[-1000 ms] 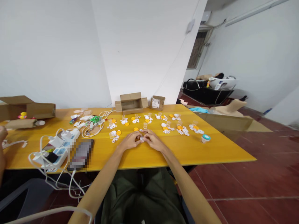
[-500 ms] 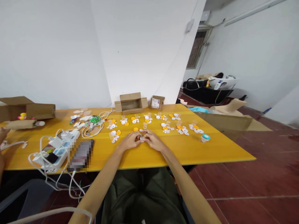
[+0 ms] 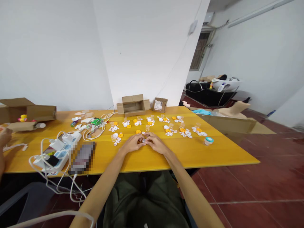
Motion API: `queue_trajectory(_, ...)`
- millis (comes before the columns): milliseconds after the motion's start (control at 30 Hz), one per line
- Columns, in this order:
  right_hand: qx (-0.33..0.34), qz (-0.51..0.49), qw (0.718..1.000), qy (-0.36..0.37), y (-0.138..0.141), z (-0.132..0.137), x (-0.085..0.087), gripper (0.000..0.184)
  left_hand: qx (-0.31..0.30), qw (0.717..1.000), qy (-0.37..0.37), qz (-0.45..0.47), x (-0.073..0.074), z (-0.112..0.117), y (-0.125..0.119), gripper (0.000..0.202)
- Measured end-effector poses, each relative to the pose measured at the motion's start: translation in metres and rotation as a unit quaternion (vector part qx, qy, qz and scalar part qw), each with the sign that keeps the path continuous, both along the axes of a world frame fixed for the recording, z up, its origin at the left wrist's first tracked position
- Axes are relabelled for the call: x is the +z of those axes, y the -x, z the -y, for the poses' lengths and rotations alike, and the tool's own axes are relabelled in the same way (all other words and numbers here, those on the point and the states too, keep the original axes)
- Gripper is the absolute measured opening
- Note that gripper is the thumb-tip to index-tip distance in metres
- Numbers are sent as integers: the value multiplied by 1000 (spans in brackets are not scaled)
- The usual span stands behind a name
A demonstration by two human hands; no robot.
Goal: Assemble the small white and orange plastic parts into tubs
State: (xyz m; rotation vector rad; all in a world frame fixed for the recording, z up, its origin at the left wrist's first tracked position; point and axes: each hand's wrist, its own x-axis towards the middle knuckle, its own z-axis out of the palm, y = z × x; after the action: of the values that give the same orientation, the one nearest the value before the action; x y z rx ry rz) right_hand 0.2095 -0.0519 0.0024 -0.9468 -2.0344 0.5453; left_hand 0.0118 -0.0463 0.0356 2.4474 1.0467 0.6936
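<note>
My left hand (image 3: pixel 132 143) and my right hand (image 3: pixel 156 143) meet over the table's near middle, fingers curled toward each other. Between their fingertips is a small whitish, partly clear round plastic piece (image 3: pixel 144 141); both hands pinch it, and the fingers cover part of it. Just beyond them stand a clear plastic cup (image 3: pixel 147 128) and an orange disc (image 3: pixel 138 131). Groups of white perforated discs, orange discs and clear cups lie in rows beyond and to both sides, such as an orange disc (image 3: pixel 120 135) left of my left hand.
A clear jar with a teal lid (image 3: pixel 209 139) stands to the right. Left are a power strip (image 3: pixel 63 154) with white cables and a phone (image 3: pixel 83 156). Cardboard boxes (image 3: pixel 134 107) line the back. Another person's hand (image 3: pixel 4 136) is at the far left.
My hands stay in nearly the same place, with the small piece between them. At the far left, the other person's hand has moved further into view.
</note>
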Motion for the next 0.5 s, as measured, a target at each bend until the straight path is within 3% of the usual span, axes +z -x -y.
queue_trajectory(500,6,-12,1000,-8,0,2,4,14,-13,1000,-9,7,-2,-1,1,16)
